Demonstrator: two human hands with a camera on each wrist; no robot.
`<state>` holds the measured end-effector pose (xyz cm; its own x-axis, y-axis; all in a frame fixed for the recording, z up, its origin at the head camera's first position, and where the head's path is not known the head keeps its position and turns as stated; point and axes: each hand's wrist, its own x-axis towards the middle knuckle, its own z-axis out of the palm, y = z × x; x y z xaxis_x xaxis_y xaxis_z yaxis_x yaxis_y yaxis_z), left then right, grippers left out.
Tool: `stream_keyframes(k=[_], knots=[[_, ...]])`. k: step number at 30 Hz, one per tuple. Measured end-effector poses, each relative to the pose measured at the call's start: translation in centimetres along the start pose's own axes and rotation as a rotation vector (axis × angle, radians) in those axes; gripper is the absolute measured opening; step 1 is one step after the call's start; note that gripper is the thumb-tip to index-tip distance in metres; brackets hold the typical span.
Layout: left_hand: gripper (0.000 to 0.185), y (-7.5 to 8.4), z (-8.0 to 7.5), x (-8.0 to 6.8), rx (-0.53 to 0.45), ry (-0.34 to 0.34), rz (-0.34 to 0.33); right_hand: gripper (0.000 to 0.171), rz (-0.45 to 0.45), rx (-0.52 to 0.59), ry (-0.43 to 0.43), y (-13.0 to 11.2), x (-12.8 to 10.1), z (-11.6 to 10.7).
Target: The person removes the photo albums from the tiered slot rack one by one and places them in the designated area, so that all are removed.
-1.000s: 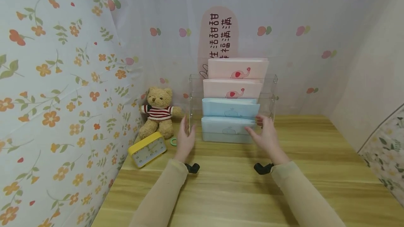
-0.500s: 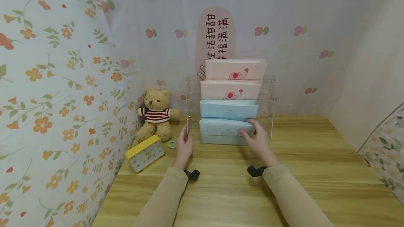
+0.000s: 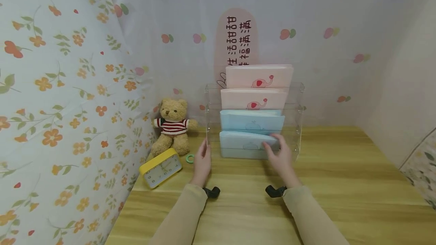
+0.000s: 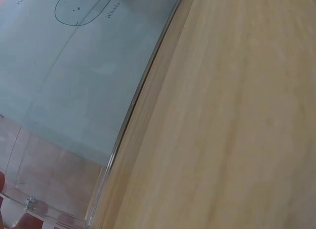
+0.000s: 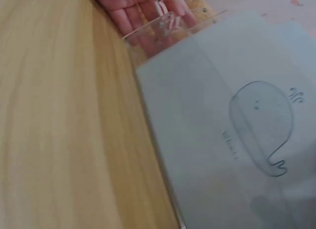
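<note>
The clear rack stands upright on the wood-grain table, ahead of both hands. The front blue folder (marked with a whale drawing) occupies the frontmost slot. The right hand pinches this folder near the right end of its top edge, thumb in front. The left hand is at the rack's left end, fingers extended; firm contact cannot be determined. Behind the front folder, in ascending order: the rear blue folder, the lower pink folder, the upper pink folder.
</note>
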<state>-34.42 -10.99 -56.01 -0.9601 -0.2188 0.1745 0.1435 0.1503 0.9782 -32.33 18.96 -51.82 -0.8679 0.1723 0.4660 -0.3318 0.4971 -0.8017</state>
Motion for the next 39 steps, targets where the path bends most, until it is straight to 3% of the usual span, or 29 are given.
stream_keyframes(k=[6,11,18,22,26,29,34,39], knots=[[0.044,-0.1,0.2,-0.3,0.001,0.004,0.018,0.037,0.034,0.022,0.054,-0.3,-0.7,-0.3],[0.045,-0.1,0.1,-0.2,0.019,-0.001,0.038,0.030,0.051,0.186,0.131,-0.7,-0.5,0.2],[0.044,-0.1,0.2,-0.4,0.014,0.003,0.013,0.028,0.010,0.358,0.272,-1.5,-0.6,0.8],[0.044,-0.2,0.3,-0.3,0.019,-0.001,0.023,0.028,-0.059,0.415,0.301,-4.0,-0.8,-0.3],[0.044,-0.5,0.3,-0.1,0.027,-0.002,0.040,0.028,-0.128,0.423,0.291,-7.5,-1.1,-2.0],[0.044,-0.7,0.2,0.1,0.019,0.004,0.044,0.027,-0.114,0.386,0.272,-9.6,-1.3,-3.0],[0.044,-0.9,0.1,0.1,0.012,0.009,0.044,0.027,-0.018,0.232,0.187,-8.8,-1.3,-4.1],[0.046,-0.8,0.0,0.1,0.022,-0.017,0.024,0.026,0.110,0.135,-0.024,-7.8,-1.3,-4.7]])
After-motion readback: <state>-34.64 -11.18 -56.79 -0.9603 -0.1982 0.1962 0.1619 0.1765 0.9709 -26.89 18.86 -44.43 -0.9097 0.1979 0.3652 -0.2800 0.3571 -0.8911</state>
